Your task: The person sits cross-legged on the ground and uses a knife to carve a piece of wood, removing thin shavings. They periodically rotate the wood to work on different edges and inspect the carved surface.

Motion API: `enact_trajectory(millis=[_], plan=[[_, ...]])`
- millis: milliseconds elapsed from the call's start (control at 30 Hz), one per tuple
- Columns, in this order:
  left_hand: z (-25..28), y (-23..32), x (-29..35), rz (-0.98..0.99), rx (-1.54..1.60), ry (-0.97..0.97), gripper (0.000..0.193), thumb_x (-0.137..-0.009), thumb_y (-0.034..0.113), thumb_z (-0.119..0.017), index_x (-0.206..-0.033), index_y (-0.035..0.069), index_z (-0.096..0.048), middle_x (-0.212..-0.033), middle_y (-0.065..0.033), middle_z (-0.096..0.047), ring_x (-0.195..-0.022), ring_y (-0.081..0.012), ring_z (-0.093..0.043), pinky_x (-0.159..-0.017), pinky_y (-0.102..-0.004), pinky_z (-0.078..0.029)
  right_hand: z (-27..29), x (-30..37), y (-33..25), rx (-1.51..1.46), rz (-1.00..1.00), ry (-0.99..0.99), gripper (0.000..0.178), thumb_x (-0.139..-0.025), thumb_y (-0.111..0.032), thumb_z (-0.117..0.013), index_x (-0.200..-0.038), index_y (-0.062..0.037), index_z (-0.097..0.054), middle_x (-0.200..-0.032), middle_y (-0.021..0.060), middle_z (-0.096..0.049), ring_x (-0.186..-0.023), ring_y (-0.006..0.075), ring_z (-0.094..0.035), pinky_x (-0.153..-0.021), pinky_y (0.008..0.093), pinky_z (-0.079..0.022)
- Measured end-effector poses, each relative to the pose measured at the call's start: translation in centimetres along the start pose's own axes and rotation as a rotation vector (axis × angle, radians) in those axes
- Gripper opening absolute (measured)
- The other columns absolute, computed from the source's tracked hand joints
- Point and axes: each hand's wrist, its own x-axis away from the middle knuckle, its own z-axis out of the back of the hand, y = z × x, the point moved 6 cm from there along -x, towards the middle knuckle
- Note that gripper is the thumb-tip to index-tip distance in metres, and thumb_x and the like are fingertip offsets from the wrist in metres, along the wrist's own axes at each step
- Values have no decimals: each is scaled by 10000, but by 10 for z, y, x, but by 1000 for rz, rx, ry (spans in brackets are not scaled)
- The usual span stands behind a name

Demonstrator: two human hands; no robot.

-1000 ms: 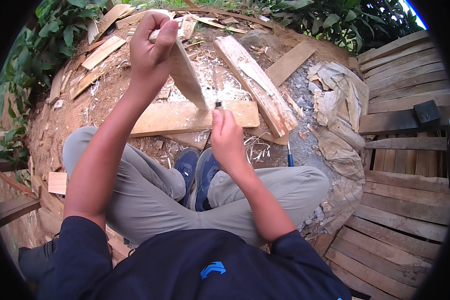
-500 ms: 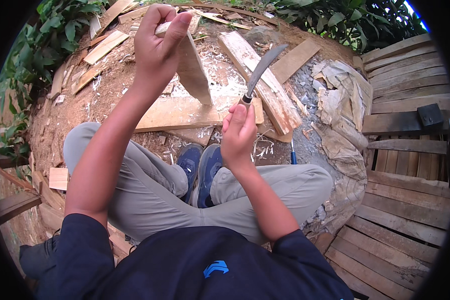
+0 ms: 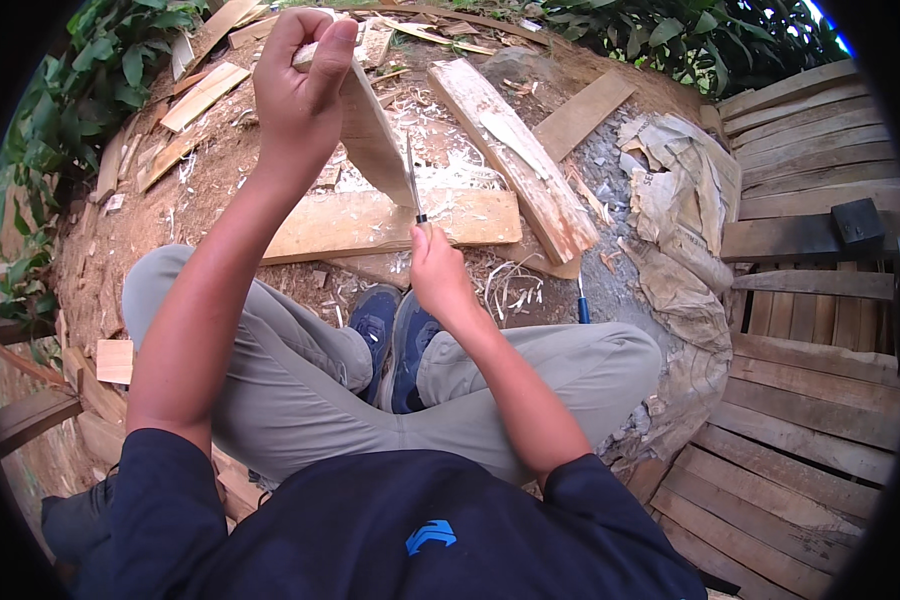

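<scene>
My left hand [image 3: 305, 75] is closed round the top end of a wooden board [image 3: 375, 135], holding it upright and tilted. The board's lower end meets a flat plank [image 3: 370, 222] on the ground. In my right hand [image 3: 438, 270] is a curved knife [image 3: 411, 180], gripped by its handle with the blade pointing up. The blade stands edge-on beside the board's lower right edge; whether it touches the wood I cannot tell. Pale shavings [image 3: 465, 170] lie scattered around the plank.
A thick, weathered beam [image 3: 515, 155] lies right of the plank, with another board [image 3: 585, 112] behind it. A blue-handled tool [image 3: 583, 305] rests near my right knee. Torn paper sacking [image 3: 675, 190] and a slatted wooden structure [image 3: 800, 420] are at right. Offcuts [image 3: 205, 97] lie far left.
My right hand has moved left and a little down, bringing the knife from the right over to the board's edge. The left hand and board have barely shifted.
</scene>
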Motion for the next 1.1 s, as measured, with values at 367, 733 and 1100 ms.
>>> enact_trajectory(millis=[367, 733, 1100], plan=[[3, 1, -3, -35, -23, 8, 320, -1019, 342, -571, -943, 31, -583, -870, -2, -571, -834, -91, -497, -789, -240, -402, -3, 1, 0, 99, -21, -75, 441, -1049, -388, -418, -1063, 38, -534, -866, 291, -675, -723, 502, -633, -631, 531, -479], [0, 4, -1, -31, 3, 13, 319, -1018, 344, -580, -938, 35, -572, -867, 9, -550, -841, -70, -476, -784, -224, -391, -2, 2, -1, 44, -45, -115, 452, -1063, -336, -347, -1127, 67, -541, -886, 327, -665, -864, 476, -662, -774, 526, -506], [1, 10, -2, -75, -82, 23, 294, -982, 307, -628, -905, 36, -545, -813, -2, -504, -787, -99, -471, -737, -247, -401, 19, 8, -14, -367, -12, 103, 471, -1069, -438, -365, -932, -21, -536, -668, 126, -571, -589, 222, -548, -563, 364, -427]])
